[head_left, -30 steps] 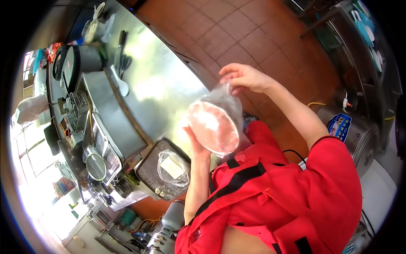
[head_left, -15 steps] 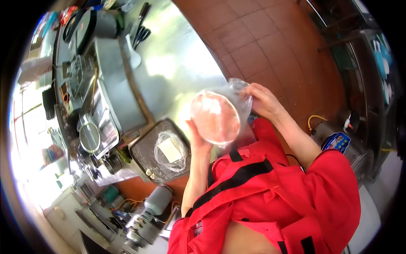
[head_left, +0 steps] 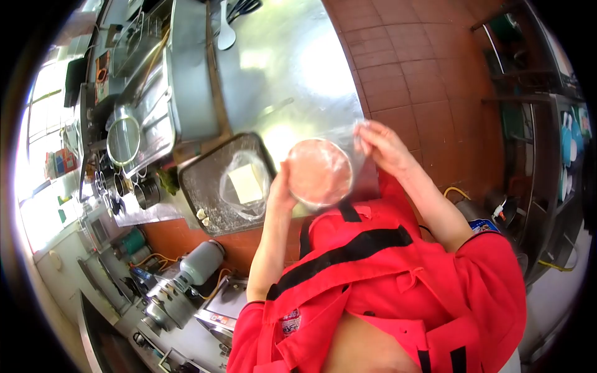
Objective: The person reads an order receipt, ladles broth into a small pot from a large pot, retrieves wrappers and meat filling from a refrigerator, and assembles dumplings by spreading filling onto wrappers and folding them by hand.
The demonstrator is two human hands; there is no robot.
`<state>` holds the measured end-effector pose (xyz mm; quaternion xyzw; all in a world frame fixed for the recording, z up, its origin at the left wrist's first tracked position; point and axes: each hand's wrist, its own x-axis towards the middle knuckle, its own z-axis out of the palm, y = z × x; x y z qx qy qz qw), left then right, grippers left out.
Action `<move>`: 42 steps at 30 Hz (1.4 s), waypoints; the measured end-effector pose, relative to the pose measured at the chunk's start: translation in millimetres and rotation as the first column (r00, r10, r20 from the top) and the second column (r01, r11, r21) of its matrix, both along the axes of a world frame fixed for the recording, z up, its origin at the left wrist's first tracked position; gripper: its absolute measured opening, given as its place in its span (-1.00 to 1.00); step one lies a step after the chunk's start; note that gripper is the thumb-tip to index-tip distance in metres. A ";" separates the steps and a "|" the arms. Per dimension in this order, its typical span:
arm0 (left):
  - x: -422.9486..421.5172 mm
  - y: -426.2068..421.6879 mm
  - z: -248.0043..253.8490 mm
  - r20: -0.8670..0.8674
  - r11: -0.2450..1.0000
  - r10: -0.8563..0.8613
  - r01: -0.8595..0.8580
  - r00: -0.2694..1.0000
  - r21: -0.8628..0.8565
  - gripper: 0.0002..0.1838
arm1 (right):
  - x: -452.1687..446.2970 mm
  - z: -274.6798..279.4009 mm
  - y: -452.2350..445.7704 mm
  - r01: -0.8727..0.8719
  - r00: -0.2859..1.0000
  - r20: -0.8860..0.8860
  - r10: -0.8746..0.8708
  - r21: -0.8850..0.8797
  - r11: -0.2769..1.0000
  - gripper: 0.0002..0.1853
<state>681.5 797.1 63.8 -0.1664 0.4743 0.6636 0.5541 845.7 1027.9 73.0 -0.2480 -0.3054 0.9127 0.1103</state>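
A round container of pink contents point(head_left: 319, 172), wrapped in a clear plastic bag, is at the metal table's near edge. My left hand point(head_left: 282, 189) grips its left side, the fingers partly hidden by it. My right hand point(head_left: 382, 144) pinches the bag's gathered end point(head_left: 359, 128) to the right of the container. Left of my left hand, a dark tray point(head_left: 208, 163) holds a pale yellow block point(head_left: 247, 183) on clear plastic, with small pale pieces point(head_left: 203, 217) near its lower left corner.
On the metal table point(head_left: 280, 74) lie a white spoon point(head_left: 226, 34) and black-handled scissors point(head_left: 245, 6). A round strainer point(head_left: 124, 140) is at the left. A grey machine point(head_left: 180, 286) stands lower left, and a dark shelf rack point(head_left: 535, 137) at the right.
The view has shifted, so the table and tray appear further round. The bagged container has come more level, and my right hand has drawn the bag's end out to the right.
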 end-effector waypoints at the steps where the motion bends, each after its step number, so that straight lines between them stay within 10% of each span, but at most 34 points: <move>1: 1.6 -2.7 3.4 -0.018 1.000 -0.010 0.010 1.000 -0.005 -0.27 | -10.7 10.6 4.2 0.021 0.999 -0.048 -0.018 0.067 0.998 -0.85; 9: -4.9 12.8 -2.4 0.051 0.977 0.215 -0.215 0.975 0.002 -0.26 | 2.7 62.5 -34.4 -0.298 0.943 0.141 0.302 0.760 0.577 -0.84; 11: -9.5 18.2 -4.9 0.025 0.975 0.221 -0.220 0.975 -0.034 -0.27 | 15.5 49.0 -52.5 -0.400 0.915 0.230 0.331 0.422 0.813 -0.84; 15: -24.7 24.8 -10.9 -0.099 0.998 0.017 -0.022 0.995 -0.053 -0.33 | 3.0 39.2 -77.6 -0.478 0.878 0.082 0.471 0.134 0.868 -0.77; 17: -38.7 24.5 -26.2 -0.275 0.979 -0.194 0.169 0.942 -0.112 -0.48 | -17.0 37.7 -87.3 -0.558 0.796 0.029 0.605 0.423 0.714 -0.74; 20: -54.1 43.1 -11.0 -0.488 0.822 -0.568 0.434 0.662 -0.368 -0.62 | -54.7 37.1 -108.8 -0.562 0.786 -0.122 0.606 0.267 0.783 -0.69; 24: -63.6 54.7 13.5 -0.205 0.866 -0.500 0.483 0.841 -0.132 -0.62 | -105.0 28.6 -102.1 -0.508 0.860 -0.225 0.458 -0.292 0.810 -0.70; 27: -96.7 12.3 -48.4 -0.306 0.859 -0.406 0.473 0.861 0.194 -0.56 | -131.3 26.7 -80.9 -0.528 0.825 -0.263 0.500 -0.042 0.848 -0.73; 32: -66.8 24.2 8.9 -0.215 0.997 0.081 -0.081 0.973 0.008 -0.47 | -165.0 9.6 -34.3 -0.512 0.843 -0.227 0.487 -0.066 0.856 -0.74; 36: -58.8 -1.0 -3.3 -0.623 0.993 -0.117 0.070 0.774 -0.099 -0.61 | -161.5 4.7 -9.6 -0.449 0.892 -0.136 0.431 -0.144 0.882 -0.72; 42: -80.2 25.3 18.6 -0.725 0.881 -0.466 0.186 0.507 -0.436 -0.71 | -144.4 -24.8 28.1 -0.372 0.910 -0.011 0.414 -0.461 0.806 -0.57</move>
